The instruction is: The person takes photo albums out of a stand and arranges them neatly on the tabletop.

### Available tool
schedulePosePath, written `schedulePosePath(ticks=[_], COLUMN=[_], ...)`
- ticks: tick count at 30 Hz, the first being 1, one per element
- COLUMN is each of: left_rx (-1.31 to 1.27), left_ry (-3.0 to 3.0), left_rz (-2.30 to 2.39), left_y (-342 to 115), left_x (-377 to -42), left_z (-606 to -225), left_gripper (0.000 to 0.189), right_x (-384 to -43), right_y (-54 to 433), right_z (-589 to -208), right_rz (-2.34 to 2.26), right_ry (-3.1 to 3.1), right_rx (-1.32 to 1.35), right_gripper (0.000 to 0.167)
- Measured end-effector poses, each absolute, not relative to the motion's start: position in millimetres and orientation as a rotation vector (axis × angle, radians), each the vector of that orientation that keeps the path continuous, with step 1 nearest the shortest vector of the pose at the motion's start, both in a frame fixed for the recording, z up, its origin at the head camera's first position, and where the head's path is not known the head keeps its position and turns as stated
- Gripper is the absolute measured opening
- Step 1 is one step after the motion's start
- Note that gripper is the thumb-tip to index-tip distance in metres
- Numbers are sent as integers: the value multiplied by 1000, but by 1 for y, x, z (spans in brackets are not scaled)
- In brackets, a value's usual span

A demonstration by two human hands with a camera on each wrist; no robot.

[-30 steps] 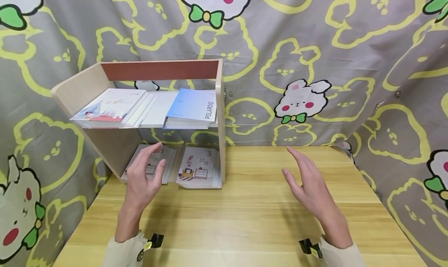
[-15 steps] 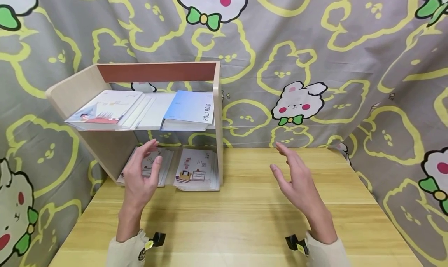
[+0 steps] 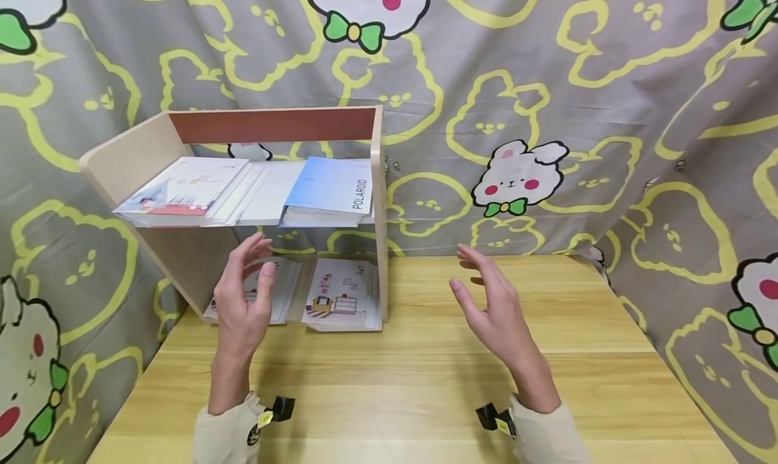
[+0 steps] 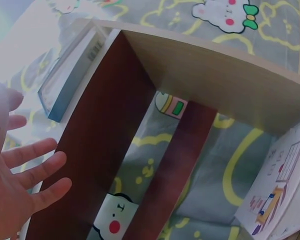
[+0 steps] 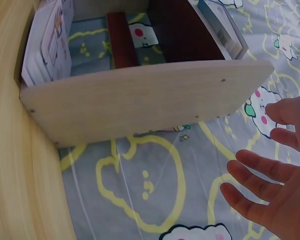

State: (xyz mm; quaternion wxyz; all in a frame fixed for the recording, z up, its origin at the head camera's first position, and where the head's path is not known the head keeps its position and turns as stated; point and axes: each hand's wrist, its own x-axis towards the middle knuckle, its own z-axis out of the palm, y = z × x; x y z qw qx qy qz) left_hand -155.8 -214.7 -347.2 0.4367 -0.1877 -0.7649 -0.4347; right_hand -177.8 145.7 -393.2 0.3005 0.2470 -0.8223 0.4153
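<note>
My left hand is held in the air in front of the lower shelf of a wooden bookshelf, its fingers loosely bent and holding nothing. Behind it lies a stack of booklets, partly hidden by the hand. To the right on that shelf is another stack of booklets with a room drawing on its cover. Over the table, right of the bookshelf, hovers my right hand, palm turned inward and nothing in it. In the right wrist view, the right hand has its fingers spread beside the bookshelf's side panel.
On the upper shelf lie several booklets at the left and a blue book lettered POLAROID at the right. The wooden table spreads out below both hands. A grey patterned curtain hangs behind and at the sides.
My right hand has moved left toward the bookshelf, narrowing the gap between the hands. My left hand has risen slightly. The head view shifted a little early on; the books stay put.
</note>
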Motion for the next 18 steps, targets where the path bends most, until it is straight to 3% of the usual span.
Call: schedulePosePath(ticks=[18], left_rx=[-441], left_ry=[-1889], left_rz=[-1065], left_y=[-232], left_x=[-183], left_z=[-361], left_gripper=[40], right_x=[-191], right_y=[101], right_z=[-385], right_rz=[1318], right_ry=[-2076], right_rx=[694], right_gripper=[59])
